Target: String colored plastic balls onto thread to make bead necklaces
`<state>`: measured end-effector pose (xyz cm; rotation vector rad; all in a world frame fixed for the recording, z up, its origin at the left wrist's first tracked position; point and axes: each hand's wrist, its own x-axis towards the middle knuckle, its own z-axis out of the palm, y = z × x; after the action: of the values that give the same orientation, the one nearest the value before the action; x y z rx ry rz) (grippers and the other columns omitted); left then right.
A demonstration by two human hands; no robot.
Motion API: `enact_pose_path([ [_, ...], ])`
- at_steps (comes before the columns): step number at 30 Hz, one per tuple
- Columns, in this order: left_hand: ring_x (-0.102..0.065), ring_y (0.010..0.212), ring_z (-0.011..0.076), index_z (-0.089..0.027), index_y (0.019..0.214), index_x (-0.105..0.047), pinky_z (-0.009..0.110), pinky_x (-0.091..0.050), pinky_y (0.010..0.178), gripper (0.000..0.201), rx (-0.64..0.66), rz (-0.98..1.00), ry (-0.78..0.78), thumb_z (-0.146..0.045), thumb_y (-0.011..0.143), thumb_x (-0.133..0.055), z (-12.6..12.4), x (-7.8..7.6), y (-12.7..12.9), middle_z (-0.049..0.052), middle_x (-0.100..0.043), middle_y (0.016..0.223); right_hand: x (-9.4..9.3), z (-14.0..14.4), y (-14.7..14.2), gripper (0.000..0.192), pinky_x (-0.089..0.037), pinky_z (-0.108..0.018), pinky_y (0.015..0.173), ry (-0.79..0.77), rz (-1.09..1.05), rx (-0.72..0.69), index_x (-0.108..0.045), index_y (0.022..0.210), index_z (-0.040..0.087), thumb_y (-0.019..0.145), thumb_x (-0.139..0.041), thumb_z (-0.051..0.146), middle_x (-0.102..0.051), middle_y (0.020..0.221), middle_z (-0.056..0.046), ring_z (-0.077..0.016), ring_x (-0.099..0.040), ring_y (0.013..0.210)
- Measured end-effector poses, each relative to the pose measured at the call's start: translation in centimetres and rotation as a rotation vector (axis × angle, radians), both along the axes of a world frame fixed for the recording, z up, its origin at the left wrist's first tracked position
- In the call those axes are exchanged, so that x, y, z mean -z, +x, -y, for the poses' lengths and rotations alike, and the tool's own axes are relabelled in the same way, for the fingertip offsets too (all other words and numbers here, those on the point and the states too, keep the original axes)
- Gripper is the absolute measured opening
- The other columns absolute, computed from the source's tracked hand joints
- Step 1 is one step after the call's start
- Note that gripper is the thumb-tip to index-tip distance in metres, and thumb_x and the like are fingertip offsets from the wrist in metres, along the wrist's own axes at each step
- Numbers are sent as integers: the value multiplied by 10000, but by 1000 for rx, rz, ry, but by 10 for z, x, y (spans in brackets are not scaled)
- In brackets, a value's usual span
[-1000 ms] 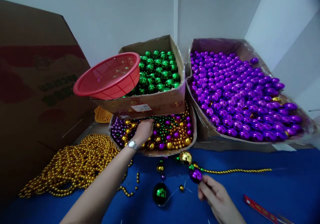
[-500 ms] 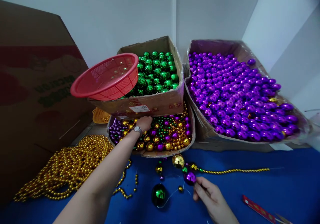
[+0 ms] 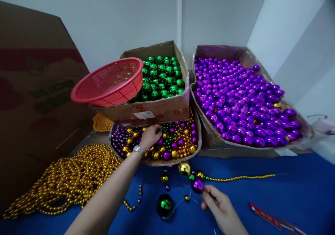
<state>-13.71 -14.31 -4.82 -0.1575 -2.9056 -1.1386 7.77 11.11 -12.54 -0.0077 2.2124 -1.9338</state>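
My left hand (image 3: 151, 136), with a watch at the wrist, reaches into a low box (image 3: 157, 163) of mixed purple, green and gold beads. Its fingers are curled together; whatever they pinch is hidden. Over the blue table my right hand (image 3: 218, 203) pinches at the lower edge of a shiny purple ball (image 3: 197, 185). That ball is on a clear string with a large gold ball (image 3: 184, 168), smaller green and gold beads, and a strand of gold beads (image 3: 240, 177) running right. To the left on the string lie a small gold bead (image 3: 186, 198) and a large dark green ball (image 3: 165, 205).
A carton of green balls (image 3: 162, 78) stands above the mixed box, with a red basket (image 3: 107, 97) resting on its edge. At right is a carton of purple balls (image 3: 240, 102). Gold bead strands (image 3: 78, 177) pile at left. A red-handled tool (image 3: 264, 215) lies at lower right.
My left hand has shifted slightly within the mixed beads, its fingers now turned down and curled. My right hand stays at the purple ball. The whole view has moved a little.
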Motion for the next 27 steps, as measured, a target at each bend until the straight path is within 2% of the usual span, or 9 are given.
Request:
enact_pose_path([
  [5, -633, 758, 156, -166, 1155, -548, 250, -501, 618, 377, 85, 64, 454, -399, 868, -474, -17, -2, 62, 96, -653, 955, -8, -2, -2, 347, -426, -247, 662, 66, -39, 52, -605, 1038, 168, 923, -430, 446, -611, 713, -11, -167, -593, 708],
  [9, -603, 684, 110, -152, 1043, -588, 202, -476, 569, 261, 120, 388, 1101, -268, 810, -613, -27, -1, 92, 63, -626, 849, -10, -2, -4, 330, -431, -243, 653, 113, -84, 66, -601, 1066, 168, 929, -432, 416, -619, 737, -18, -161, -594, 705],
  [11, -592, 668, 100, -151, 987, -595, 191, -468, 554, 204, 120, 488, 1283, -215, 797, -636, -31, -1, 99, 42, -609, 816, -10, -2, -3, 321, -432, -241, 656, 133, -93, 69, -598, 1071, 172, 932, -428, 406, -621, 753, -20, -161, -597, 713],
  [14, -586, 662, 96, -148, 927, -589, 191, -469, 552, 129, 124, 527, 1347, -194, 812, -624, -35, -2, 106, 33, -600, 804, -10, -2, -2, 317, -432, -232, 657, 151, -97, 72, -588, 1081, 179, 937, -415, 403, -619, 766, -18, -155, -598, 722],
  [19, -585, 667, 92, -154, 919, -584, 191, -468, 551, 131, 99, 521, 1322, -202, 808, -635, -40, -2, 113, 17, -584, 816, -13, -2, -1, 315, -435, -224, 660, 166, -101, 71, -585, 1076, 178, 939, -410, 402, -616, 771, -18, -152, -601, 725],
  [24, -577, 685, 90, -165, 938, -582, 189, -465, 570, 160, 108, 464, 1229, -226, 804, -645, -40, -1, 116, -1, -566, 778, -14, -4, 0, 297, -439, -226, 658, 210, -129, 87, -593, 1069, 196, 939, -413, 393, -612, 779, -15, -152, -606, 730],
  [27, -564, 677, 85, -161, 915, -588, 178, -452, 564, 174, 124, 333, 1083, -230, 779, -673, -41, -2, 118, -1, -575, 780, -13, -5, 1, 282, -449, -234, 664, 234, -154, 113, -598, 1055, 204, 932, -429, 392, -614, 829, -24, -151, -614, 732],
])
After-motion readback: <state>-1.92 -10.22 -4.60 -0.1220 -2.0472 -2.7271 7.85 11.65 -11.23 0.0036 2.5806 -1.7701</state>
